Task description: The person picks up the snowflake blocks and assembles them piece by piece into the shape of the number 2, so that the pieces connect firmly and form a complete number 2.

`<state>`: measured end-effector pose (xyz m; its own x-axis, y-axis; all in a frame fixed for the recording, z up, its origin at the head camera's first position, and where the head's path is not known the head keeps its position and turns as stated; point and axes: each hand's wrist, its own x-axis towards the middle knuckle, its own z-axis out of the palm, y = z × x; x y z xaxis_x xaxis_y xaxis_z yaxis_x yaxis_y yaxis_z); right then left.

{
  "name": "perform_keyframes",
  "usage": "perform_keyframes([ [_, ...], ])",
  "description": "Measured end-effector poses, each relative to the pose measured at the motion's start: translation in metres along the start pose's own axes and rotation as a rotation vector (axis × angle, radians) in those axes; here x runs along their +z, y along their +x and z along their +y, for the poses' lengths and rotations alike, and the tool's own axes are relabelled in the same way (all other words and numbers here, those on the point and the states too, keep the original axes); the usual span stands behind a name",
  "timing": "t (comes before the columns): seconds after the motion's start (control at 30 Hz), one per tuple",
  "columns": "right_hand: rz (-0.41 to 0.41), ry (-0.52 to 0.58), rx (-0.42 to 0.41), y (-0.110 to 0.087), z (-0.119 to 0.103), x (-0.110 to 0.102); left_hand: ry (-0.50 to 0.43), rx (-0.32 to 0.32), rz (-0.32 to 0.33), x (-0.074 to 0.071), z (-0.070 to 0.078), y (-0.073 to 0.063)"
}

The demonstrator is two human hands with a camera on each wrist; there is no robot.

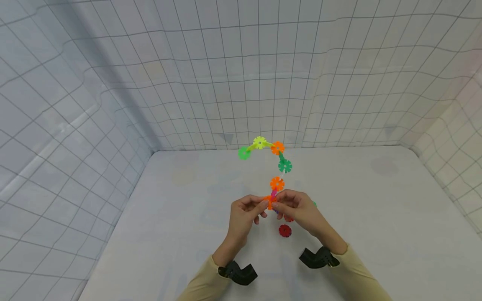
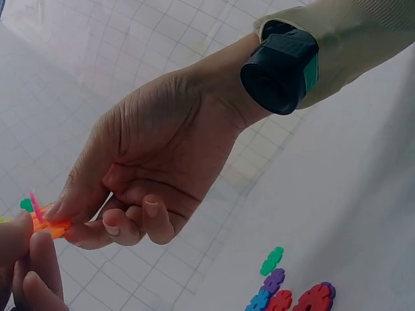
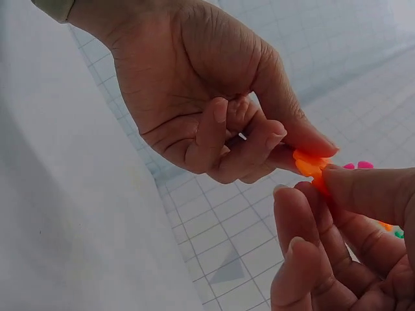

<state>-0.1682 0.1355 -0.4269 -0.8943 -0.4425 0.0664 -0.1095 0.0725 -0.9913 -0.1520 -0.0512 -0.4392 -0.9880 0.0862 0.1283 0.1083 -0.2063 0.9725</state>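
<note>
Both hands meet over the table at the near end of a chain of notched plastic flower discs. My left hand pinches an orange flower disc between thumb and index finger. From the other side, my right hand pinches the same orange disc; it shows between the thumbs in the right wrist view. A pink disc, seen edge-on, joins it to another orange disc. Beyond that the chain curves through a dark green disc, an orange one and a yellow one to a light green disc.
A dark red disc lies on the white table just below the hands. Close by are loose green, purple and blue discs, partly hidden by the right hand in the head view. White gridded walls surround the table.
</note>
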Motion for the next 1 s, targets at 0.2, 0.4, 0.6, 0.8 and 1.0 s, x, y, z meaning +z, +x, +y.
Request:
perform_keyframes([
  [0.2,0.064,0.007,-0.061,0.001,0.001,-0.002,0.033,-0.034,-0.032,0.0,-0.005,0.002],
  [0.4,0.155,0.008,-0.065,0.002,0.003,-0.01,0.123,-0.082,-0.068,0.0,-0.022,0.007],
  [0.6,0.209,0.031,-0.039,0.002,0.004,-0.018,0.423,-0.032,-0.218,0.002,-0.054,0.011],
  [0.8,0.208,0.042,-0.036,0.002,0.003,-0.023,0.709,0.02,-0.311,0.004,-0.071,0.007],
  [1.0,0.212,0.05,-0.051,0.001,0.001,-0.025,0.836,0.094,-0.35,0.005,-0.075,0.004],
])
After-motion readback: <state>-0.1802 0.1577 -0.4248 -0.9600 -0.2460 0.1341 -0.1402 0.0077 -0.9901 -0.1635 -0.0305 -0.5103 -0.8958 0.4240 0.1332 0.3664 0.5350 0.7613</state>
